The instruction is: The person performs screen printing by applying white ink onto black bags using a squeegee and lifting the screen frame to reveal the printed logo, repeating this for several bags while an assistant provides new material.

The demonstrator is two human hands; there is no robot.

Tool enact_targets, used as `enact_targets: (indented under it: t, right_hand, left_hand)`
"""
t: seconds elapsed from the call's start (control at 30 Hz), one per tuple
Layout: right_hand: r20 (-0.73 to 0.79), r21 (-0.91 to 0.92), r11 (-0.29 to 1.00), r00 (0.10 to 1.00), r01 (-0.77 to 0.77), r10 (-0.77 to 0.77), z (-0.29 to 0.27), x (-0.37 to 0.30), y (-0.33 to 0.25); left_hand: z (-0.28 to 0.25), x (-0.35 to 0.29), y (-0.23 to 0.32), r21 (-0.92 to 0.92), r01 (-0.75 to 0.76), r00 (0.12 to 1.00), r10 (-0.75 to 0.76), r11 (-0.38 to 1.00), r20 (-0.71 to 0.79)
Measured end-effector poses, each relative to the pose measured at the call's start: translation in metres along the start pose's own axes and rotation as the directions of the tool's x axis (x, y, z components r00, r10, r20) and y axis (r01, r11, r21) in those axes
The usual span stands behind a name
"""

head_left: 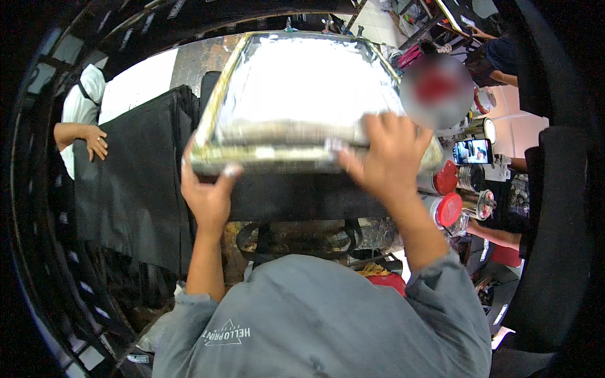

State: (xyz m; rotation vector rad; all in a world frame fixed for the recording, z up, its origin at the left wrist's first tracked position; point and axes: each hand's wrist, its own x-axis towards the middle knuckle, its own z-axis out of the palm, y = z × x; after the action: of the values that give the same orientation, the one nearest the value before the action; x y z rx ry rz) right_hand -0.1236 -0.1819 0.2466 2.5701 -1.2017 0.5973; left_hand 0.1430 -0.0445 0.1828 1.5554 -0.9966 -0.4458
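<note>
My left hand (208,200) grips the front left corner of a screen-printing frame (217,153), thumb along its front bar. My right hand (394,154), smeared by motion, holds the frame's front bar toward the right, with its fingers reaching over the inner side. The front bar looks raised and blurred. White ink (305,79) is spread across the mesh, and a brownish strip (283,131) lies along the inside of the front bar. Beneath the frame lies a black fabric bag (296,196), its looped handles (353,238) hanging toward me.
Black fabric pieces (135,183) are stacked at the left, where another person's hand (96,142) rests. Tubs with red lids (449,209), cans (482,129) and a phone (472,152) stand at the right. Other people's arms (498,236) reach in there.
</note>
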Motion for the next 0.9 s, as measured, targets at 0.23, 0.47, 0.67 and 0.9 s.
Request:
enact_targets:
  t: [0.23,0.47,0.67,0.9]
  right_hand:
    - [-0.188,-0.064,0.998,0.982,0.006,-0.018,-0.036,0.108,0.025]
    - [-0.217,-0.029,1.0,0.976,0.0,-0.006,-0.027,0.097,0.025]
    - [-0.155,0.036,0.998,0.987,-0.048,0.053,-0.026,0.068,0.017]
    - [-0.144,0.05,0.997,0.987,-0.057,0.064,-0.035,0.072,0.013]
  left_hand:
    - [-0.026,-0.066,-0.098,0.735,0.128,0.99,-0.131,0.666,-0.054]
    - [-0.024,-0.107,-0.116,0.916,0.231,0.967,-0.179,0.327,-0.181]
    - [-0.028,-0.082,-0.137,0.918,0.242,0.955,-0.244,0.313,-0.169]
    - [-0.037,-0.086,-0.135,0.919,0.219,0.975,-0.114,0.327,-0.192]
